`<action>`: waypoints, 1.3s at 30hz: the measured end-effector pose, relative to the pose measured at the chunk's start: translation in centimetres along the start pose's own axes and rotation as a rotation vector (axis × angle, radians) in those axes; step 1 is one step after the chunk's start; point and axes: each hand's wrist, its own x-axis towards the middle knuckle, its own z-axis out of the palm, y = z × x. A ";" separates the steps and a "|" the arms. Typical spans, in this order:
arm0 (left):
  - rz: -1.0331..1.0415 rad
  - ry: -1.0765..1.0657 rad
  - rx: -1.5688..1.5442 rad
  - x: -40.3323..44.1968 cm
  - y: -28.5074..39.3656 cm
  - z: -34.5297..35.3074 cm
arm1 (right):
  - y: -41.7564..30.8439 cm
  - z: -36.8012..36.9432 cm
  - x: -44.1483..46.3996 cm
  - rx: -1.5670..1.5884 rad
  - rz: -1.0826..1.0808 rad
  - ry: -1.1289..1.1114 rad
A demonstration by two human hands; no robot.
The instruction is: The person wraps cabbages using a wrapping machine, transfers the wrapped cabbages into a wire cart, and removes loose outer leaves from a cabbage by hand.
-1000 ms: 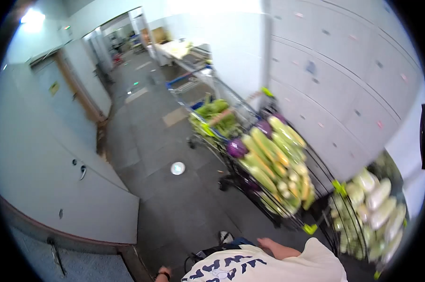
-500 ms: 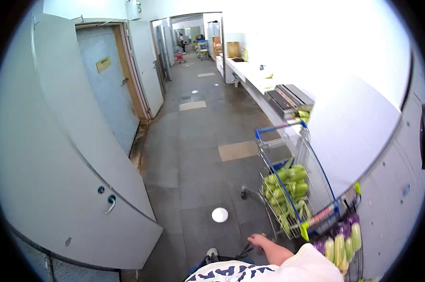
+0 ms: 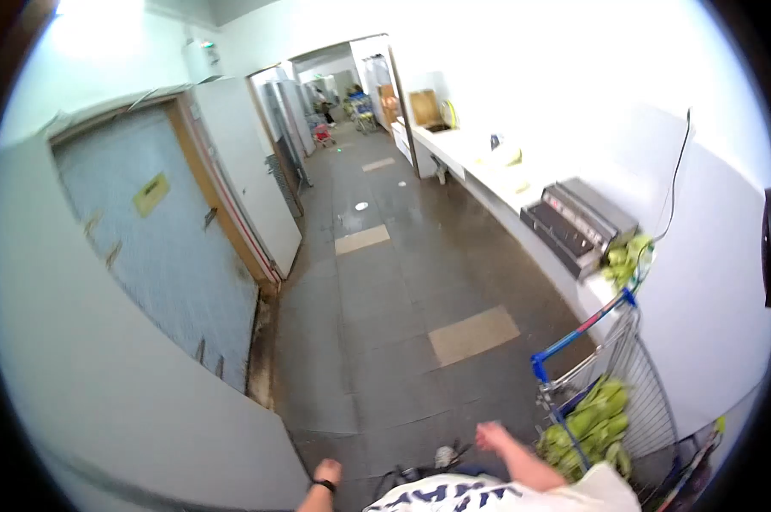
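Note:
My left hand (image 3: 328,471), with a black band on its wrist, hangs low at the bottom centre, its fingers curled and nothing visible in them. To the right, my right hand (image 3: 489,437) also has curled fingers and appears empty. It is nearest a shopping cart (image 3: 580,334) with a blue handle. Green vegetables (image 3: 592,427) lie inside that cart. Between my hands, a shoe (image 3: 444,456) and dark straps show above my pale printed shirt (image 3: 505,497).
A grey tiled corridor (image 3: 385,290) runs ahead. On the left are a blue-grey door (image 3: 168,230) and open door panels. Along the right wall, a counter (image 3: 475,166) holds a metal machine (image 3: 581,224) and greens. Far off are a person (image 3: 325,107) and carts.
The view has swung right and moved forward along the corridor. The blue-handled cart now sits at the lower right, and most of the cart of purple and pale vegetables has left view. My left hand has reappeared.

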 end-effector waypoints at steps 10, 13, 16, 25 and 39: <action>0.008 -0.372 -0.270 24.9 23.1 -9.3 | -37.6 -1.3 19.2 -0.674 -0.540 -0.129; 0.074 -0.382 -0.212 35.9 28.6 -13.1 | -44.8 -3.7 27.6 -0.638 -0.503 -0.146; 0.128 -0.414 -0.006 46.7 30.7 -18.1 | -50.0 -6.2 32.8 -0.607 -0.385 -0.060; 0.536 0.274 -0.090 88.8 55.9 -48.8 | -60.0 -22.6 39.9 -0.036 -0.486 0.425; 1.012 -0.530 -0.369 93.2 109.0 -49.2 | -80.0 -45.7 61.3 0.409 -0.253 0.625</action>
